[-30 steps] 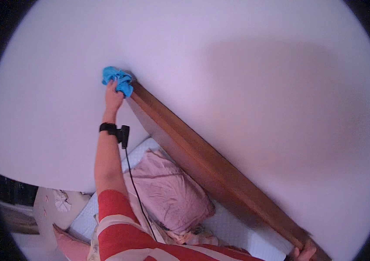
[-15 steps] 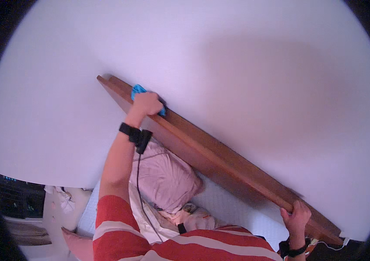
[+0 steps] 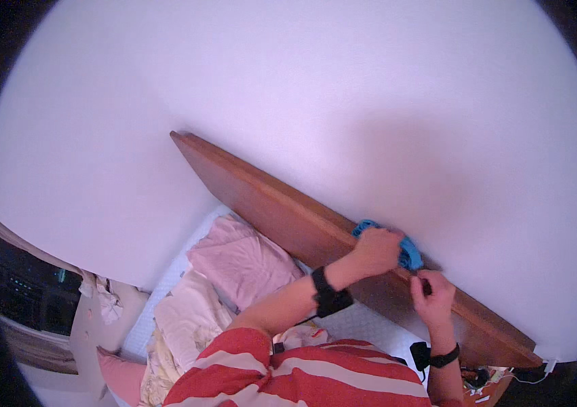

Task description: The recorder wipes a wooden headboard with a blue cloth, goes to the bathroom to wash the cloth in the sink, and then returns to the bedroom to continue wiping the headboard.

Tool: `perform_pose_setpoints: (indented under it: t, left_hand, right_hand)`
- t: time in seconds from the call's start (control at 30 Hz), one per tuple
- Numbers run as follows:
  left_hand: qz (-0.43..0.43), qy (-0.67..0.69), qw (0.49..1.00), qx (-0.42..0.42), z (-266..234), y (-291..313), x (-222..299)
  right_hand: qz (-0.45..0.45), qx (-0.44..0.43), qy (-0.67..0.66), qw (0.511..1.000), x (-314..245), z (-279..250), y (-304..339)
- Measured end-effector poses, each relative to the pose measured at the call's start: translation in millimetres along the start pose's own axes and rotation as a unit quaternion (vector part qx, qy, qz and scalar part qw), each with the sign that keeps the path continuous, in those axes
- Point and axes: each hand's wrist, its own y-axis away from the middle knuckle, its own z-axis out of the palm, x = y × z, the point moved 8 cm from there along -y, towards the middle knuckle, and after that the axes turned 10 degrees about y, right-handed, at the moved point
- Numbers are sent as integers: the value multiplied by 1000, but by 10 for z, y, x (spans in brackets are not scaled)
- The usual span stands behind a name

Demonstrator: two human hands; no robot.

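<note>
your left hand and the blue cloth have travelled from near the upper-left end of the board to right of centre in the frame, and your right hand now sits just beside them.

largest first: the pale wall fills the upper frame, and the brown headboard slants across it from upper left to lower right. below the board is the bed, its light-blue surface partly hidden by the pink pillow and pale bedding, which lie clear of the board's top edge.

your striped shirt fills the bottom centre; you seem to lean in so that both arms reach over the bed. each wrist carries a black strap with a small device, the left strap and the right strap, probably worn there to leave your fingers free.

your left grip is closed over the bunched cloth, which lies along the headboard's top, right of centre; the palm on top probably keeps it pressed there. your right grip is bent, with a dark patch among its fingers; you cannot tell from this view whether it holds something, or whether it touches the cloth.
</note>
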Motion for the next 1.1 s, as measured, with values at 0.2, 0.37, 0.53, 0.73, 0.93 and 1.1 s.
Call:
perform_pose_setpoints:
  t: [0.2, 0.37, 0.53, 0.73, 0.93, 1.1]
  left_hand:
    - [-61, 131, 891, 431, -1331, 906, -1030]
    - [-54, -53, 827, 557, -2526, 1547, -2026]
    - [-54, -285, 849, 442, -2098, 1798, -2940]
    - [12, -121, 925, 359, -1088, 1142, -1548]
    - [186, 41, 969, 160, 138, 640, 353]
    - [222, -33, 956, 190, -133, 657, 222]
  right_hand:
    - [140, 172, 26, 975, 772, -718, 454]
    - [161, 253, 204, 932, 1324, -1053, 806]
    - [182, 258, 175, 933, 1514, -913, 799]
    - [218, 269, 131, 929, 1596, -894, 873]
    - [189, 131, 228, 946, 1439, -663, 888]
    - [203, 155, 230, 939, 1787, -889, 1350]
